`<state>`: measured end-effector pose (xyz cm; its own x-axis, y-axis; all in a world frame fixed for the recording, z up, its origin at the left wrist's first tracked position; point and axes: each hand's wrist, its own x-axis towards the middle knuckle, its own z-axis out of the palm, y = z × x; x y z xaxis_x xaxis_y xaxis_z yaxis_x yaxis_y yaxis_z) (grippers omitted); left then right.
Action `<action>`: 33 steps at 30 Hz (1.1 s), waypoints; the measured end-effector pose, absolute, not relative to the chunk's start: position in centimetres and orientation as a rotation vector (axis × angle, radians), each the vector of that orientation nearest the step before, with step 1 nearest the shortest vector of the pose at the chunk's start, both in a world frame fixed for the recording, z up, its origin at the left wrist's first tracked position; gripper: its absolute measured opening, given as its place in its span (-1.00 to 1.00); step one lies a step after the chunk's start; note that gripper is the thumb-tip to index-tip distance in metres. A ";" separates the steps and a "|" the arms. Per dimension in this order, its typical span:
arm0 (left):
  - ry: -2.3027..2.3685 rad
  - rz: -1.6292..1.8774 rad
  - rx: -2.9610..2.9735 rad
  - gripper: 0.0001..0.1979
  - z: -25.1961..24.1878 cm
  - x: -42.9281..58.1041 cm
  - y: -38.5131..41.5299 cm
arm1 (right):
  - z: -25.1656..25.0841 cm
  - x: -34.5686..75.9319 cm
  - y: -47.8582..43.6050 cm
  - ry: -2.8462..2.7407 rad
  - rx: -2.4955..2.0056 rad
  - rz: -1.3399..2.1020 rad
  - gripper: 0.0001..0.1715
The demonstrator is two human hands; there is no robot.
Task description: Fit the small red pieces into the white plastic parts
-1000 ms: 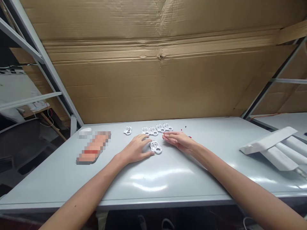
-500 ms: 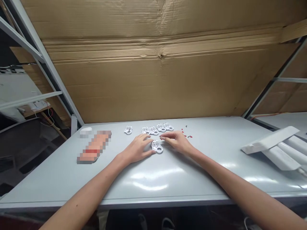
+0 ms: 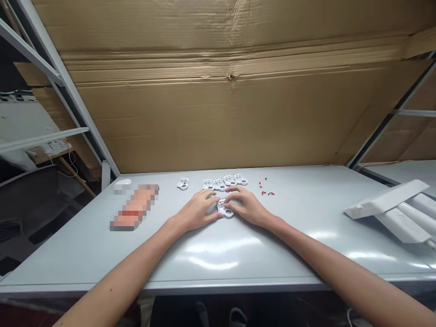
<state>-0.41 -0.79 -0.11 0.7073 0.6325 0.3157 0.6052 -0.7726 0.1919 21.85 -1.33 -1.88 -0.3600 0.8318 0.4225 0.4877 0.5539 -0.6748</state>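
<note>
- Touching a white plastic part from both sides, the left hand and right hand are nearly meeting over it, just in front of a row of similar parts.
- Grip: the left fingers are pressing against the part's left side, while the right fingers are curving over its far side and top. The hands are together on it, but I cannot tell whether they are clamping it or only resting there.
- Part: it is lying flat on the table, mostly uncovered at its near end, where a round hole is showing.
- Row: five more white parts are lying beyond the hands. Four are sitting close together, and one is lying apart to the left.
- Bits: small red and black pieces are scattered to the right of the row, well beyond the right hand.
- Left side: a pixelated strip with a red band is lying on the table, with a small white object just beyond it.
- Right side: white tubes are lying near the table's edge, partly beneath a white board.
- Behind: a large cardboard sheet is leaning across a metal frame above the far edge of the table.
</note>
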 end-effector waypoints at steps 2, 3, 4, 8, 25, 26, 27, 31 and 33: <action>1.039 0.566 2.829 -0.66 -0.1 -0.4 -0.8 | -1.9 21.9 -1.3 -2.041 -1.070 0.553 -0.86; 1.038 0.570 2.827 -0.66 -0.1 -0.4 -0.8 | -1.9 22.0 -1.3 -2.050 -1.071 0.543 -0.85; 1.034 0.575 2.825 -0.67 -0.1 -0.4 -0.8 | -1.8 22.1 -1.3 -2.062 -1.067 0.534 -0.85; 1.016 0.589 2.830 -0.68 0.0 -0.4 -0.8 | -1.2 22.6 -1.5 -2.159 -0.994 0.501 -0.81; 0.976 0.645 2.739 -0.63 0.2 0.8 -1.7 | 0.6 24.1 -1.7 -2.395 -0.847 0.581 -0.70; 0.989 0.644 2.731 -0.62 0.3 0.8 -1.7 | 0.7 24.0 -1.9 -2.401 -0.846 0.584 -0.70; 0.998 0.638 2.730 -0.62 0.3 0.8 -1.7 | 0.8 23.9 -2.0 -2.408 -0.844 0.588 -0.70; 0.991 0.598 2.771 -0.65 0.8 0.4 -1.7 | 0.9 23.6 -2.3 -2.403 -0.829 0.621 -0.70; 0.992 0.586 2.801 -0.66 1.0 -0.1 -1.5 | 0.8 23.5 -2.2 -2.369 -0.843 0.626 -0.71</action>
<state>-0.14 -1.48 0.99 0.7113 0.6257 0.3201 0.5821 -0.7797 0.2307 23.53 -2.22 0.81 -0.6565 0.6771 0.3324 0.4248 0.6960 -0.5789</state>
